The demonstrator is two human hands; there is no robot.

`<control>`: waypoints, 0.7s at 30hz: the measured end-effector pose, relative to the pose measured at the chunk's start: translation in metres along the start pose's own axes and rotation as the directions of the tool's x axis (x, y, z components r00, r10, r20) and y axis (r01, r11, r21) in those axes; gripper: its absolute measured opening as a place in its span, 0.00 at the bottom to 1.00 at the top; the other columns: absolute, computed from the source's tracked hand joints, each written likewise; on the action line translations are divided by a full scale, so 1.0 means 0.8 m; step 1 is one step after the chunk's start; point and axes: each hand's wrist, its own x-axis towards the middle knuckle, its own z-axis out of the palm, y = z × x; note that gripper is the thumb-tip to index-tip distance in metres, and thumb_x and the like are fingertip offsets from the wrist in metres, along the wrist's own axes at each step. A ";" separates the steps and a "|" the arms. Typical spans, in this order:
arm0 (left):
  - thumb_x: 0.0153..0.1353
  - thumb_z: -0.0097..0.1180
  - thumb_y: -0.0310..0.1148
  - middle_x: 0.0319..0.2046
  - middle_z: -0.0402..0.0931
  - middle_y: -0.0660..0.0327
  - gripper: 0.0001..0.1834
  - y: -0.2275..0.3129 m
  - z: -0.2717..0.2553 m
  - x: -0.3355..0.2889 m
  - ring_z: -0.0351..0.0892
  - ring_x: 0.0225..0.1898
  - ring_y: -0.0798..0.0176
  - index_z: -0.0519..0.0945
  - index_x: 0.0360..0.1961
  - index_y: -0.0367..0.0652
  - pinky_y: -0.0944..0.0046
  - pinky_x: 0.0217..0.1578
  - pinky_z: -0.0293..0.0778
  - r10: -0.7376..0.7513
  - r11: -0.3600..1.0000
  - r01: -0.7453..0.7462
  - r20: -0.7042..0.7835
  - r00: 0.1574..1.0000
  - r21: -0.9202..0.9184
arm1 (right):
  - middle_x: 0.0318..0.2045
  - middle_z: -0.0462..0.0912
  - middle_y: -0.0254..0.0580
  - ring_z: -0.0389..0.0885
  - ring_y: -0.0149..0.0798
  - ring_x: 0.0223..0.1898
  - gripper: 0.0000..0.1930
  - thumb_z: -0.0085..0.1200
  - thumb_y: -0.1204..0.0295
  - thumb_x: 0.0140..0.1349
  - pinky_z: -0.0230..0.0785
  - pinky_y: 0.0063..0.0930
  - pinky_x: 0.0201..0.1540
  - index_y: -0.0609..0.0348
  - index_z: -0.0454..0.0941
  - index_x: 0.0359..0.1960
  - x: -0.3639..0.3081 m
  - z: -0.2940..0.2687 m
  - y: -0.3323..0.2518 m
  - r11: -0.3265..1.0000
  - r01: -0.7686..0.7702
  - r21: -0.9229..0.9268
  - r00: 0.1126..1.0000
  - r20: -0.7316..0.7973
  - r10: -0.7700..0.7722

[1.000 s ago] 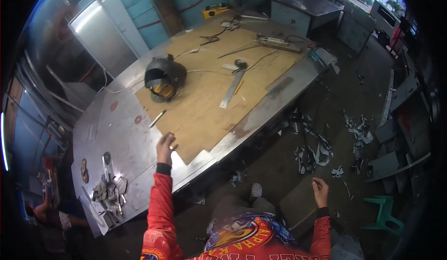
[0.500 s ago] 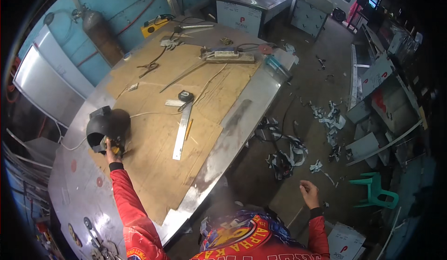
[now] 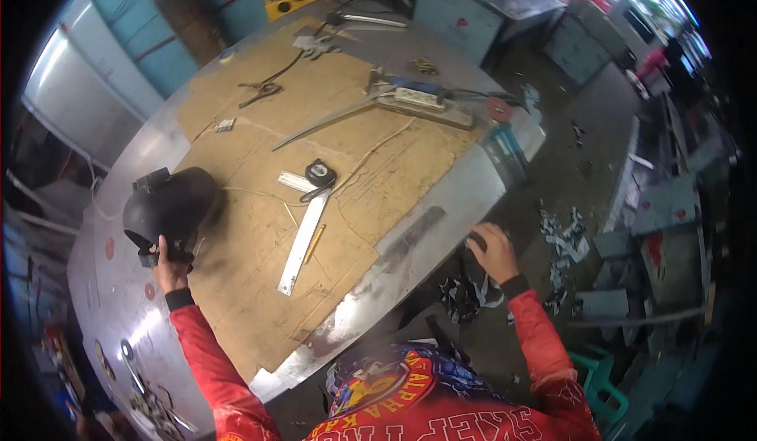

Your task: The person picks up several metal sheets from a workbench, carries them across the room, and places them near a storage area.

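A black welding helmet [image 3: 175,200] is at the left of the table, and the fingers of my left hand [image 3: 170,269] are closed on its lower rim, thumb up along the edge. Whether the helmet touches the table is hard to tell. My right hand [image 3: 497,253] hovers off the table's right edge, palm down, fingers loosely bent and apart, with no held thing showing. Between my hands, a steel square [image 3: 303,240] lies on brown cardboard [image 3: 236,307]. A black tape measure [image 3: 320,174] rests at its corner, and a yellow pencil [image 3: 315,244] lies alongside.
A teal power tool [image 3: 507,153] and a red disc [image 3: 498,110] lie at the table's far right corner. Nearby are a wooden block [image 3: 430,111] and cables. Grey gloves [image 3: 317,46] lie farther back. Plastic scraps [image 3: 568,240] and a green stool [image 3: 601,382] are on the floor.
My right hand has risen forward and left to the table's edge. My left hand has closed on the helmet's rim, and the helmet appears slightly turned. The whole view has shifted.
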 end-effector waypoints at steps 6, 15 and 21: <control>0.63 0.56 0.40 0.49 0.77 0.60 0.23 0.006 -0.051 -0.259 0.76 0.45 0.67 0.72 0.54 0.36 0.64 0.47 0.70 0.095 0.984 -0.129 -0.252 0.963 -0.123 | 0.42 0.78 0.49 0.74 0.52 0.47 0.14 0.57 0.72 0.53 0.67 0.42 0.50 0.60 0.78 0.43 0.242 0.100 0.050 0.942 0.334 0.009 0.939 0.076 -0.334; 0.63 0.56 0.41 0.51 0.76 0.64 0.17 -0.050 -0.061 -0.630 0.76 0.48 0.61 0.75 0.52 0.50 0.52 0.50 0.69 0.141 0.978 -0.208 -0.700 0.700 -0.011 | 0.45 0.78 0.45 0.74 0.47 0.50 0.18 0.58 0.68 0.53 0.58 0.45 0.59 0.59 0.76 0.46 0.511 0.227 -0.023 0.599 0.763 -0.241 0.633 0.095 -0.768; 0.61 0.57 0.43 0.48 0.78 0.60 0.24 -0.086 0.004 -0.712 0.76 0.46 0.61 0.73 0.55 0.42 0.56 0.51 0.69 0.036 0.961 -0.260 -0.888 0.459 -0.096 | 0.42 0.80 0.50 0.76 0.50 0.49 0.18 0.58 0.69 0.52 0.62 0.42 0.58 0.55 0.78 0.47 0.572 0.262 -0.023 0.748 0.641 -0.171 0.683 0.573 -0.454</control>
